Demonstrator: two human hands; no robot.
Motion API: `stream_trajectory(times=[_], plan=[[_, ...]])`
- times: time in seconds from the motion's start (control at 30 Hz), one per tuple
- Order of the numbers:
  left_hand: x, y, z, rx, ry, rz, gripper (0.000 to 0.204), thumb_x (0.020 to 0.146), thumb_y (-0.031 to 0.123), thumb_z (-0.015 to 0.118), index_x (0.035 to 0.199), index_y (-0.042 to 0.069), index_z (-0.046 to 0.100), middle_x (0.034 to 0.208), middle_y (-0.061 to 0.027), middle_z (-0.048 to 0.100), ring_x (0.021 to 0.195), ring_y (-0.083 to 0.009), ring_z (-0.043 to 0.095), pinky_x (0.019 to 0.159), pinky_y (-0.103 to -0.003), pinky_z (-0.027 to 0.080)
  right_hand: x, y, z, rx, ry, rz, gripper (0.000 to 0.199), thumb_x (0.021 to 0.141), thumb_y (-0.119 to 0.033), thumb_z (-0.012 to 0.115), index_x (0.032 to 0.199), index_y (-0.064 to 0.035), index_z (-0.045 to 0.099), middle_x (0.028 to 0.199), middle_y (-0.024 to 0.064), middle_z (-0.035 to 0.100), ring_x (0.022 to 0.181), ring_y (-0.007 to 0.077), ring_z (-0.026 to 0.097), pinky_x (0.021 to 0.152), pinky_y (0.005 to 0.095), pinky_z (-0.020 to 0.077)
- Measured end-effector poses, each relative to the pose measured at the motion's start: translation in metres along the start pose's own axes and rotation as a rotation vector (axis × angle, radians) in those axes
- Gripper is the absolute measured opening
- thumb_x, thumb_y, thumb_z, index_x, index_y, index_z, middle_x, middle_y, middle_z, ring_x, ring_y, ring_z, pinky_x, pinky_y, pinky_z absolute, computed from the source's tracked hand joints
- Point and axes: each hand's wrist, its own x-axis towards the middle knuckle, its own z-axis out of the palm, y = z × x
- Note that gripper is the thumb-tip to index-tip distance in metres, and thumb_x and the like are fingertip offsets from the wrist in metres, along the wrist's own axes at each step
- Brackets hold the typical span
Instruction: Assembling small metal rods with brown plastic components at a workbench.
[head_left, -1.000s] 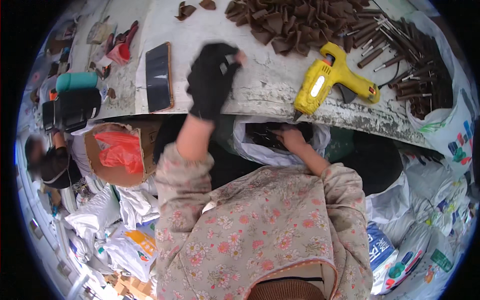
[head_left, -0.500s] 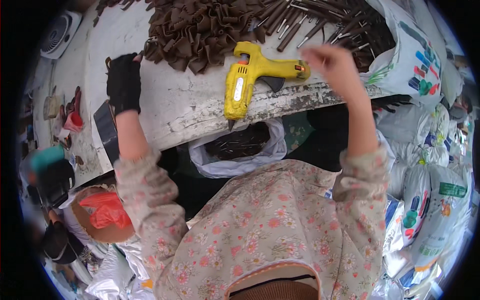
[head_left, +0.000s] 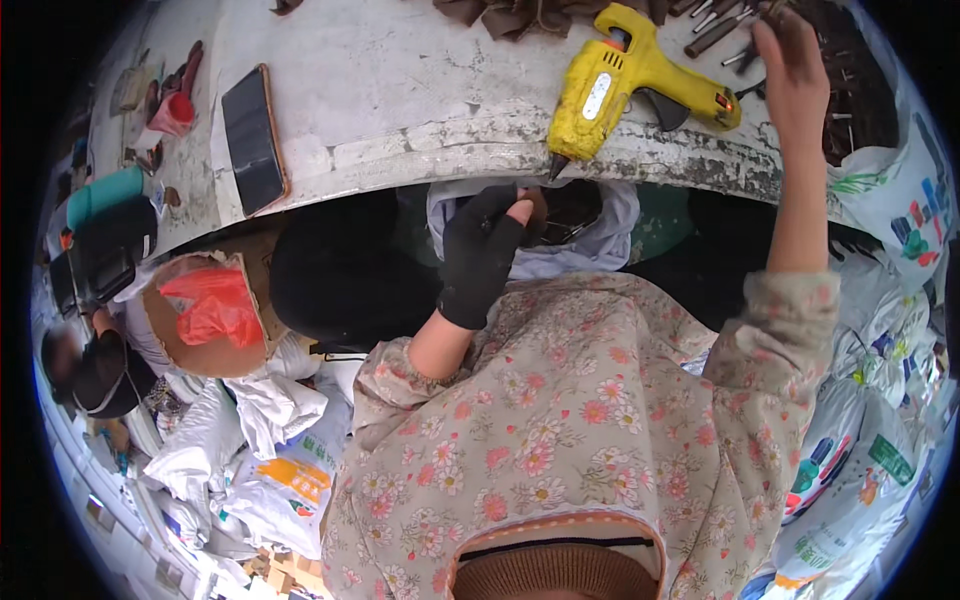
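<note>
Spreading out ahead of both hands, the white worktable (head_left: 370, 95) is the largest thing I have in view. A white printed bag (head_left: 915, 165) sits to the right of the right forearm, its mouth beside a heap of slim brown sticks (head_left: 862, 100). A white-lined container (head_left: 622, 228) stands below the table edge, just right of the left hand, dark contents inside. Yellow glue gun (head_left: 612, 88) lies between the hands, nozzle aimed down toward the left one, handle end near the right wrist. Right hand (head_left: 795, 75) is stretched far out over the sticks, thumb and fingers pointing away from the body; tips blend into the heap, so I cannot tell whether they have closed on anything. Left hand (head_left: 480, 240), in a black fingerless glove, is pinched together on a small brown piece (head_left: 538, 212) over the container. Key relation, as I judge it: sticks lie under and around the right fingertips, that hand much the nearer; one loose stick (head_left: 716, 37) lies just left of them, long axis slanting up toward the fingers.
</note>
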Motion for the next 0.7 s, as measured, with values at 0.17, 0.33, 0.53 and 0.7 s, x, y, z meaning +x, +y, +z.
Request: stream_trajectory(times=[0.17, 0.33, 0.53, 0.7], plan=[[0.001, 0.002, -0.001, 0.004, -0.106, -0.034, 0.018, 0.084, 0.013, 0.06, 0.094, -0.002, 0.062, 0.075, -0.0039, 0.062, 0.071, -0.0076, 0.055, 0.064, -0.022, 0.044, -0.071, -0.033, 0.025, -0.308, -0.145, -0.068, 0.042, 0.079, -0.024, 0.066, 0.119, -0.0169, 0.055, 0.111, 0.0106, 0.057, 0.089, 0.0278, 0.06, 0.074, 0.0344, 0.0493], [0.001, 0.012, 0.008, -0.016, -0.094, -0.015, 0.017, 0.084, 0.013, 0.06, 0.094, -0.002, 0.063, 0.077, -0.0037, 0.063, 0.07, -0.007, 0.056, 0.064, -0.021, 0.044, -0.085, -0.031, 0.036, -0.787, -0.227, -0.103, 0.063, 0.071, -0.033, 0.071, 0.126, -0.014, 0.047, 0.122, 0.0107, 0.051, 0.099, 0.0301, 0.058, 0.077, 0.0376, 0.0504], [0.001, 0.022, 0.013, -0.149, -0.09, -0.113, 0.018, 0.085, 0.013, 0.059, 0.094, -0.002, 0.062, 0.077, -0.0063, 0.064, 0.064, -0.0095, 0.061, 0.056, -0.021, 0.046, -0.08, -0.023, 0.03, -0.739, -0.298, -0.147, 0.065, 0.07, -0.031, 0.072, 0.127, -0.0117, 0.046, 0.124, 0.0095, 0.051, 0.101, 0.029, 0.057, 0.079, 0.0379, 0.0496], [0.001, 0.026, 0.013, -0.127, -0.093, -0.126, 0.019, 0.086, 0.014, 0.058, 0.095, -0.002, 0.061, 0.073, -0.0057, 0.063, 0.062, -0.0099, 0.061, 0.052, -0.022, 0.045, -0.076, -0.027, 0.027, -0.68, -0.311, -0.105, 0.061, 0.072, -0.025, 0.071, 0.127, -0.0146, 0.047, 0.123, 0.006, 0.052, 0.103, 0.0273, 0.056, 0.084, 0.0344, 0.0466]])
